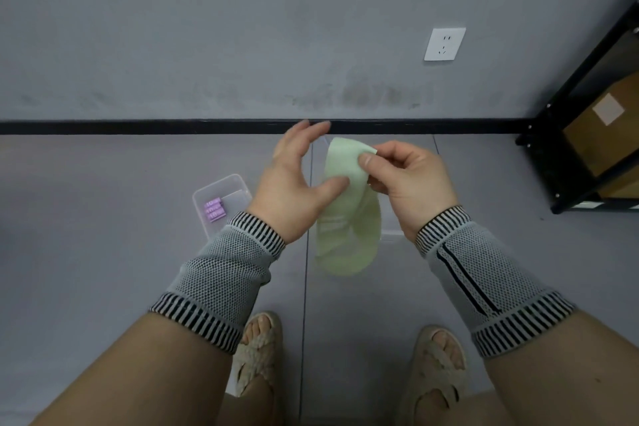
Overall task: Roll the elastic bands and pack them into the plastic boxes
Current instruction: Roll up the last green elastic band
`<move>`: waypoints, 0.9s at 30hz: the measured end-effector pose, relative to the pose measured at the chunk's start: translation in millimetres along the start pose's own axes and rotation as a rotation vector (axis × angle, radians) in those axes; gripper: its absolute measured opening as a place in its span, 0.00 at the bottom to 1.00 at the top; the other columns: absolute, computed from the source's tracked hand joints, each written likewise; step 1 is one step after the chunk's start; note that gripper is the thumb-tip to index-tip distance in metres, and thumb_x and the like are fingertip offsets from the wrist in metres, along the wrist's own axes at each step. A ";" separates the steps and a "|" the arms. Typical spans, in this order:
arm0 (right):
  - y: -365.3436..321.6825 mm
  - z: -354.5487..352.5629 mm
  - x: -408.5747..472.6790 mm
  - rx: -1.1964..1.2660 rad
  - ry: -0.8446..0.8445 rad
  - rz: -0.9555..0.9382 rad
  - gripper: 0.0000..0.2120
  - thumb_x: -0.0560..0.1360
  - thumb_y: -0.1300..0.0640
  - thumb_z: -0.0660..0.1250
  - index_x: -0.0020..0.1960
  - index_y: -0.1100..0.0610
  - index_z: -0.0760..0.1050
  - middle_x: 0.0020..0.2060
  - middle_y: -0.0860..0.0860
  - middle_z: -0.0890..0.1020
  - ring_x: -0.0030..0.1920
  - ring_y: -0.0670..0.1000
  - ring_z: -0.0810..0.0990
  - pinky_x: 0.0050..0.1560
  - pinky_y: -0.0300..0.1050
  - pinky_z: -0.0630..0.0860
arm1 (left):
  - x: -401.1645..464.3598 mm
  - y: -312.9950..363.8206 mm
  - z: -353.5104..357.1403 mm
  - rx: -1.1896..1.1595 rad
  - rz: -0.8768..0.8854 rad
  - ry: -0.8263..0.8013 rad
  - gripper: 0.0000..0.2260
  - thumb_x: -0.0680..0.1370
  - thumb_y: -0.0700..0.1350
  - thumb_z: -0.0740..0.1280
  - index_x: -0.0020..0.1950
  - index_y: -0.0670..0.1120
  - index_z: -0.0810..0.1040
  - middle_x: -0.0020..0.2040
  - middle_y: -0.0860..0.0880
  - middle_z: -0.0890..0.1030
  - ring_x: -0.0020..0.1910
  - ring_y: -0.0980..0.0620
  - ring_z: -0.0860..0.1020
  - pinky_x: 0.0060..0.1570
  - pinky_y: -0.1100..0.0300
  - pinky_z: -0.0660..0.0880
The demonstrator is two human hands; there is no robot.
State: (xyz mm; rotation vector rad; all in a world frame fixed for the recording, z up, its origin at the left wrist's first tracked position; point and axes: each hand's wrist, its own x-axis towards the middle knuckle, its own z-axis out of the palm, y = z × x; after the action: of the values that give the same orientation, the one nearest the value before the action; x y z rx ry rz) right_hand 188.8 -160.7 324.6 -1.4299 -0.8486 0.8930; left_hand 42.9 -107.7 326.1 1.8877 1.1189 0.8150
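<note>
I held a pale green elastic band [349, 235] up in front of me, above the grey floor [103, 218]. My right hand [411, 183] pinched its top edge between thumb and forefinger, the other fingers curled behind the strip. My left hand [297, 183] was beside it with the fingers spread and mostly straight; the thumb lay against the face of the band, pressing rather than gripping. The two hands were near each other, with the band between them. From the pinch the band hung down in a loose, twisted loop, blurred at its lower end.

On the floor to my left, partly hidden by my left wrist, stood a clear plastic box [238, 183] without a lid on it. Three small purple rolls [214, 211] lay side by side in its near part. I wore grey knit sleeves [221, 273] with striped cuffs on both forearms, and my feet in woven sandals [256, 356] stood below. A black skirting strip [138, 126] ran along the wall, which bore a white socket [444, 44].
</note>
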 end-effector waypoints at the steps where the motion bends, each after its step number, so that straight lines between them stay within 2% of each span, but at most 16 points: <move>1: -1.2 -2.3 0.5 0.033 -0.026 0.014 0.08 0.72 0.62 0.71 0.35 0.53 0.78 0.31 0.51 0.79 0.32 0.47 0.76 0.39 0.43 0.76 | -0.7 0.0 1.3 0.009 0.031 -0.041 0.29 0.72 0.44 0.73 0.69 0.56 0.66 0.72 0.56 0.64 0.69 0.62 0.63 0.66 0.63 0.62; 2: -2.0 -4.4 1.2 0.057 -0.051 0.024 0.09 0.72 0.63 0.71 0.34 0.53 0.78 0.31 0.51 0.80 0.33 0.48 0.77 0.41 0.46 0.76 | -1.0 -0.2 2.5 0.001 0.046 -0.058 0.27 0.72 0.44 0.72 0.68 0.57 0.67 0.71 0.57 0.65 0.67 0.66 0.64 0.65 0.67 0.61; 4: -2.5 -6.9 1.9 0.081 -0.079 0.040 0.11 0.72 0.64 0.70 0.32 0.52 0.79 0.34 0.52 0.81 0.37 0.51 0.78 0.46 0.53 0.76 | 0.3 0.3 4.7 -0.062 0.042 -0.042 0.19 0.73 0.43 0.71 0.61 0.55 0.73 0.61 0.58 0.75 0.58 0.71 0.70 0.58 0.74 0.64; 5: -2.2 -7.4 2.0 0.086 -0.080 0.049 0.12 0.72 0.63 0.70 0.32 0.52 0.79 0.35 0.53 0.81 0.40 0.52 0.78 0.49 0.56 0.76 | 1.0 1.8 5.0 -0.135 0.021 -0.025 0.14 0.73 0.41 0.71 0.55 0.54 0.75 0.54 0.57 0.79 0.52 0.68 0.75 0.55 0.73 0.68; 7: -0.7 -7.6 2.2 0.094 -0.072 0.066 0.12 0.72 0.62 0.70 0.32 0.51 0.78 0.38 0.55 0.80 0.43 0.53 0.78 0.54 0.58 0.76 | 2.1 4.6 5.2 -0.296 -0.058 0.024 0.08 0.73 0.38 0.71 0.45 0.50 0.77 0.41 0.52 0.80 0.42 0.58 0.78 0.48 0.66 0.76; 9: 0.7 -6.6 1.5 0.104 -0.088 0.092 0.07 0.72 0.60 0.70 0.36 0.52 0.79 0.41 0.55 0.81 0.47 0.54 0.80 0.57 0.58 0.76 | 3.2 6.8 5.2 -0.379 -0.157 0.059 0.07 0.74 0.37 0.69 0.41 0.48 0.76 0.38 0.46 0.79 0.39 0.51 0.78 0.45 0.56 0.78; 11: 1.6 -5.3 0.7 0.113 -0.128 0.126 0.02 0.73 0.58 0.71 0.43 0.52 0.79 0.43 0.52 0.82 0.49 0.53 0.81 0.57 0.56 0.77 | 3.1 10.7 4.2 -0.528 -0.257 0.060 0.05 0.76 0.37 0.67 0.42 0.45 0.76 0.40 0.44 0.80 0.39 0.48 0.79 0.43 0.52 0.79; 13: 2.5 -4.6 0.1 0.092 -0.168 0.141 0.06 0.73 0.60 0.71 0.48 0.52 0.78 0.42 0.50 0.83 0.49 0.51 0.81 0.55 0.52 0.77 | 4.9 11.3 2.9 -0.672 -0.327 0.077 0.03 0.77 0.37 0.65 0.44 0.43 0.75 0.39 0.45 0.81 0.37 0.51 0.81 0.37 0.57 0.80; 15: 2.5 -2.9 -0.9 0.042 -0.180 0.102 0.09 0.72 0.63 0.71 0.49 0.52 0.77 0.38 0.50 0.83 0.44 0.50 0.81 0.50 0.48 0.78 | 6.6 10.7 2.0 -0.752 -0.369 0.108 0.02 0.77 0.36 0.64 0.45 0.42 0.74 0.40 0.44 0.81 0.35 0.52 0.80 0.33 0.60 0.79; 18: 1.6 0.0 -0.7 0.021 -0.113 0.037 0.10 0.71 0.67 0.70 0.48 0.54 0.77 0.29 0.47 0.81 0.37 0.49 0.81 0.46 0.46 0.80 | 6.5 10.5 2.4 -0.781 -0.394 0.108 0.02 0.78 0.37 0.64 0.50 0.42 0.74 0.42 0.44 0.81 0.36 0.50 0.81 0.35 0.58 0.80; 20: 1.9 -0.3 1.1 0.046 -0.040 0.024 0.10 0.71 0.67 0.71 0.48 0.55 0.77 0.28 0.48 0.81 0.37 0.50 0.82 0.47 0.50 0.81 | 4.2 8.5 5.0 -0.662 -0.397 0.027 0.11 0.77 0.42 0.66 0.59 0.43 0.73 0.42 0.47 0.82 0.37 0.51 0.82 0.39 0.57 0.80; 22: 1.9 -2.1 3.5 0.092 0.035 0.042 0.10 0.71 0.66 0.71 0.48 0.56 0.77 0.32 0.51 0.83 0.38 0.52 0.83 0.46 0.52 0.81 | 0.0 5.9 8.7 -0.386 -0.339 -0.109 0.22 0.76 0.47 0.68 0.69 0.48 0.67 0.43 0.50 0.83 0.40 0.54 0.82 0.47 0.57 0.78; 23: 1.9 -3.3 4.6 0.107 0.071 0.055 0.09 0.70 0.66 0.72 0.48 0.56 0.77 0.35 0.52 0.84 0.39 0.53 0.84 0.45 0.52 0.81 | -2.5 5.1 11.2 -0.266 -0.287 -0.158 0.26 0.75 0.47 0.69 0.71 0.50 0.64 0.42 0.51 0.83 0.41 0.57 0.81 0.48 0.60 0.76; 25: 3.1 -5.5 5.9 0.104 0.127 0.075 0.09 0.70 0.64 0.72 0.47 0.56 0.77 0.38 0.54 0.85 0.40 0.54 0.85 0.45 0.54 0.82 | -4.8 5.8 15.8 -0.159 -0.197 -0.154 0.29 0.74 0.44 0.70 0.72 0.52 0.62 0.38 0.52 0.82 0.35 0.61 0.78 0.41 0.69 0.73; 27: 4.5 -7.0 6.7 0.111 0.147 0.102 0.08 0.70 0.62 0.73 0.46 0.55 0.77 0.38 0.54 0.85 0.40 0.54 0.85 0.44 0.55 0.82 | -3.6 7.2 18.3 -0.168 -0.154 -0.085 0.29 0.74 0.39 0.69 0.72 0.53 0.63 0.33 0.52 0.79 0.30 0.61 0.75 0.37 0.70 0.72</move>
State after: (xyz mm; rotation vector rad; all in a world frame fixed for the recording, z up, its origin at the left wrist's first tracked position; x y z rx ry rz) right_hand 198.0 -158.0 319.9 -1.4327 -0.6115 0.8861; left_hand 59.3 -118.6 322.8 1.6605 1.0936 0.7123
